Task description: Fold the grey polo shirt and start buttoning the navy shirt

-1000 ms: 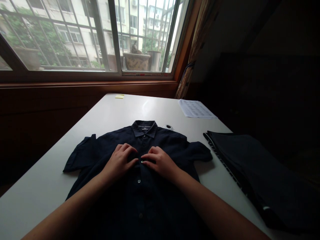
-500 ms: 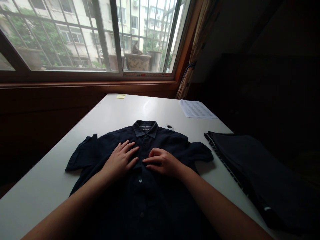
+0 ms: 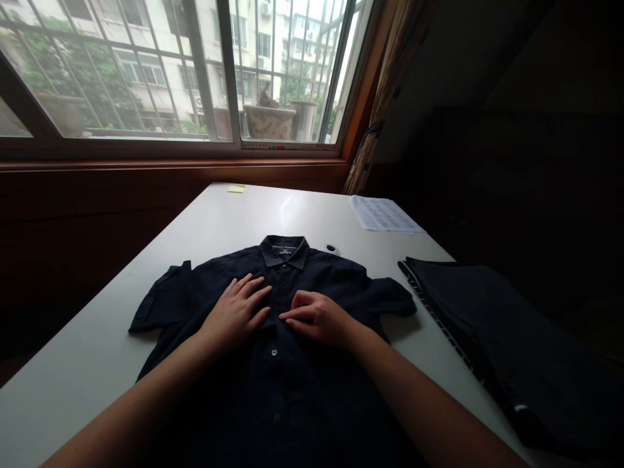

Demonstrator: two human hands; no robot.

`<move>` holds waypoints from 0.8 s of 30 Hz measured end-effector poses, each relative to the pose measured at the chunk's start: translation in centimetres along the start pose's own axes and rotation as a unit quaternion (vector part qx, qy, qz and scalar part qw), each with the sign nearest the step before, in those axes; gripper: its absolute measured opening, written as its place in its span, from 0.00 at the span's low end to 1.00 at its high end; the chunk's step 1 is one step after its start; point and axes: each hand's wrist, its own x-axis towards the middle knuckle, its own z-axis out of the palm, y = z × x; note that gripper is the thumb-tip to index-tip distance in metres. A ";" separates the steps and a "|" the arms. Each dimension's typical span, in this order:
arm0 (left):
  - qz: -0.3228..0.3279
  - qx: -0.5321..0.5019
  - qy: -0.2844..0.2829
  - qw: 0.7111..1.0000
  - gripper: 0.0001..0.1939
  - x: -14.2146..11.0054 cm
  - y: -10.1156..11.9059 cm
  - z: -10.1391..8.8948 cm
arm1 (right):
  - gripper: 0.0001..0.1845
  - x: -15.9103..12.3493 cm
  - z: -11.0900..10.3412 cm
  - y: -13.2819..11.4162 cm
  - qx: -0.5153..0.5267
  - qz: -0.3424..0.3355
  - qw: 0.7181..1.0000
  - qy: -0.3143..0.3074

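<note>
A dark navy short-sleeved shirt [image 3: 336, 276] lies front up on the white table [image 3: 180, 244], collar away from me. Flat on its left chest side rests my left hand [image 3: 236, 307], fingers spread and holding nothing. My right hand [image 3: 316, 316] is closed in a pinch at the front placket, thumb and index finger together on the cloth's edge. The button at that spot is hidden by the fingers. Below the hands a pale shirt button [image 3: 273, 353] shows on the placket, and a fainter one sits lower down.
Dark folded cloth [image 3: 497, 318] with a dashed pale edge lies along the table's right side. Beyond the collar is a small white ring-shaped object [image 3: 331, 249]. Printed sheets [image 3: 385, 214] and a yellow sticky note [image 3: 236, 189] lie near the far edge, below a barred window [image 3: 160, 71].
My left hand has gone from curled fingers near the placket to lying flat and spread. The right hand has shifted slightly right, still pinching, and now covers the button seen between its fingers earlier.
</note>
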 end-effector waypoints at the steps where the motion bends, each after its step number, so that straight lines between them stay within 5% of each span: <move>1: 0.000 0.004 0.000 1.000 0.25 0.0 0.0 0.0 | 0.14 0.0 0.0 0.0 -0.004 -0.002 1.000 0.001; 24: 0.007 0.041 -0.003 0.999 0.25 0.0 -0.1 0.3 | 0.12 0.0 0.3 0.0 -0.042 -0.018 0.998 0.031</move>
